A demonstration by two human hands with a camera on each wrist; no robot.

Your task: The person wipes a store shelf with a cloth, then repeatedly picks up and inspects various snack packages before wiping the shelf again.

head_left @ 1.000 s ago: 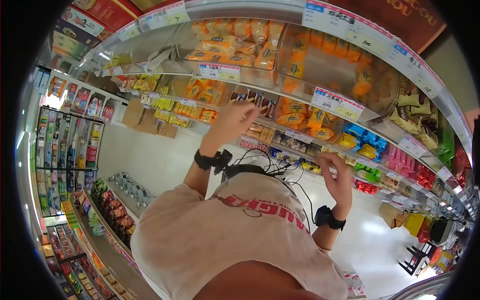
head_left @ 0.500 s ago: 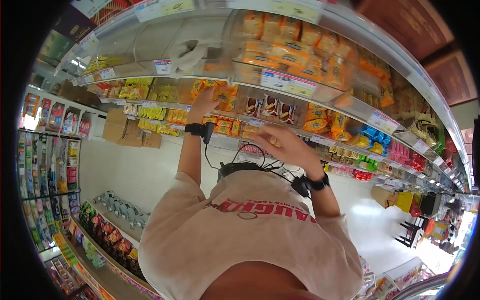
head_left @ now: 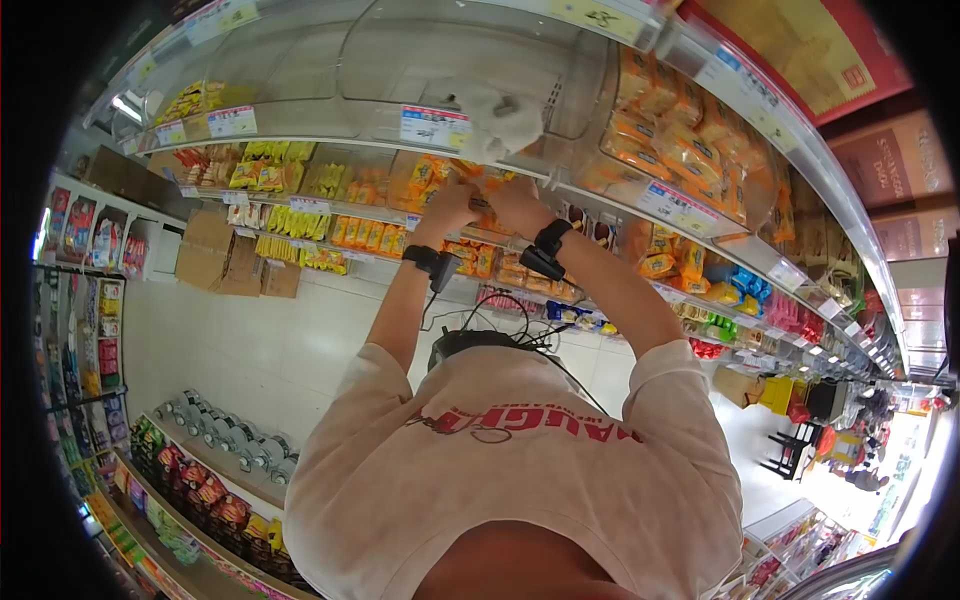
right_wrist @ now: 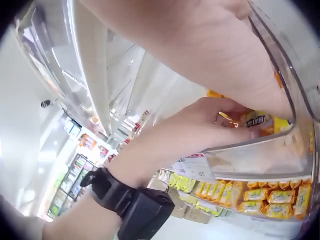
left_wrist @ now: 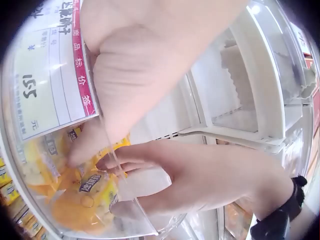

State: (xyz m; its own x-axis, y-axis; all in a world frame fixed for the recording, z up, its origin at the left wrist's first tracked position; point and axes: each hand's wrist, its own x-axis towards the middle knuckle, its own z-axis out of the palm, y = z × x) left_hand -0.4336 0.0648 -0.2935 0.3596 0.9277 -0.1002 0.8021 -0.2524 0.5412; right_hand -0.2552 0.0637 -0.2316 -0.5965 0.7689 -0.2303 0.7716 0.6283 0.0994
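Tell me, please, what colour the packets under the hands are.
Yellow and orange packets, best seen in the left wrist view.

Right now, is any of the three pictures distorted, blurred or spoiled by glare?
Head view: strong fisheye bends the shelves, and daylight washes out the lower right. Left wrist view: the left hand, close to the lens, looks soft; the yellow snack packets are blurred too. Right wrist view: the right hand is soft; the clear bin wall shows glare.

Short-sleeved beige T-shirt [head_left: 470,500] is worn, red block lettering [head_left: 540,418] printed across it. Black strap [head_left: 421,256] with boxy black module [head_left: 443,272] is fitted behind left hand [head_left: 450,207] and right hand [head_left: 518,205]. Thin black cables [head_left: 520,335] are bundled at the collar
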